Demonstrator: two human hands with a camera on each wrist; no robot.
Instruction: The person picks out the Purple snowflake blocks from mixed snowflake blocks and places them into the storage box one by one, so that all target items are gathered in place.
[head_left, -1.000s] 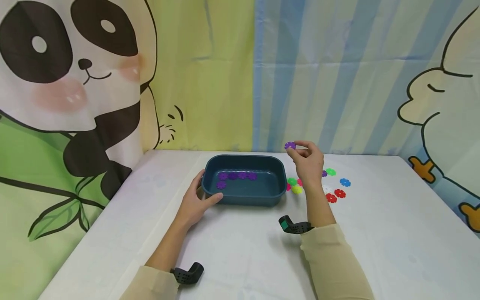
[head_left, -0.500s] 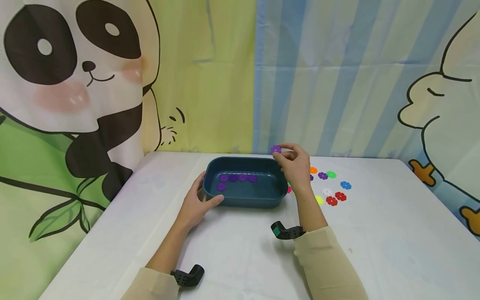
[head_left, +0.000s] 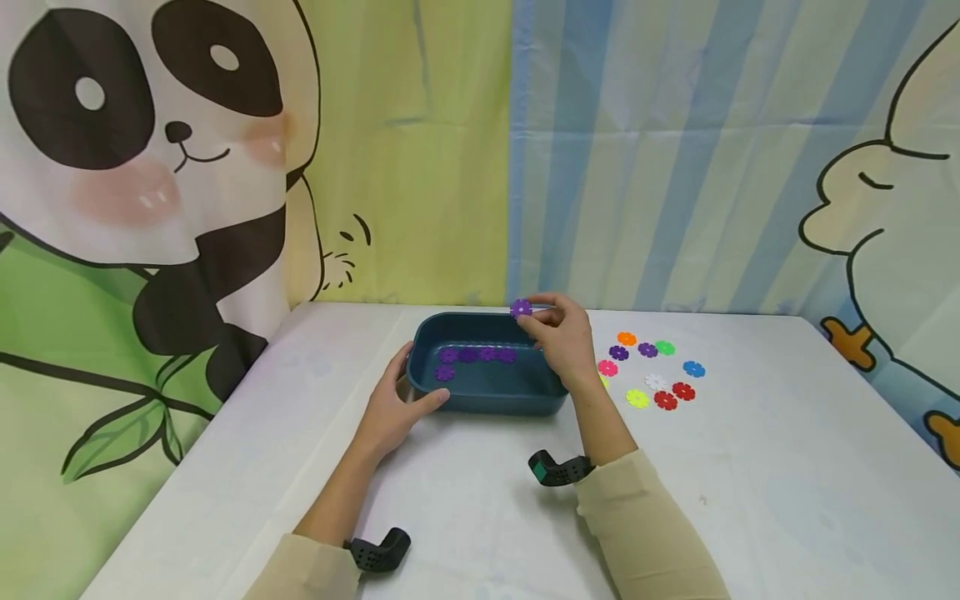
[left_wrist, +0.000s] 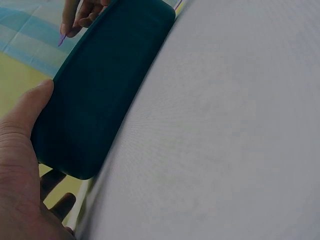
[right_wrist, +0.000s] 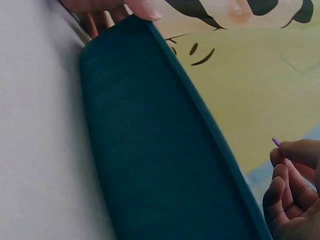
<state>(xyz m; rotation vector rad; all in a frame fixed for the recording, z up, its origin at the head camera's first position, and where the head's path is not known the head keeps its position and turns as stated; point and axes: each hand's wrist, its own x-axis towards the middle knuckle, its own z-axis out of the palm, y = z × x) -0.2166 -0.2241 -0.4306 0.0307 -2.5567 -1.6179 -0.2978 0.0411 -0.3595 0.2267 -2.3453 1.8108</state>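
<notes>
My right hand (head_left: 567,340) pinches a purple notched plastic disc (head_left: 521,309) between thumb and fingertips, over the far right part of a dark teal tub (head_left: 487,403). In the right wrist view the disc (right_wrist: 276,142) shows edge-on at the fingertips. Several purple discs of the same kind, one of them a purple disc (head_left: 445,373) nearer the front, lie on the tub's floor at the left. My left hand (head_left: 392,414) grips the tub's left end, its thumb on the near rim and the fingers around the end wall. The left wrist view shows that thumb (left_wrist: 37,100) against the wall.
Right of the tub, loose discs of mixed colours lie on the white table (head_left: 465,500), among them an orange disc (head_left: 626,338), a blue disc (head_left: 693,369) and a red disc (head_left: 665,401). A printed curtain (head_left: 420,167) hangs behind the table's far edge.
My right hand has moved left and slightly down with the purple disc, from beside the tub to over it, uncovering more loose discs. My left hand keeps its grip on the tub.
</notes>
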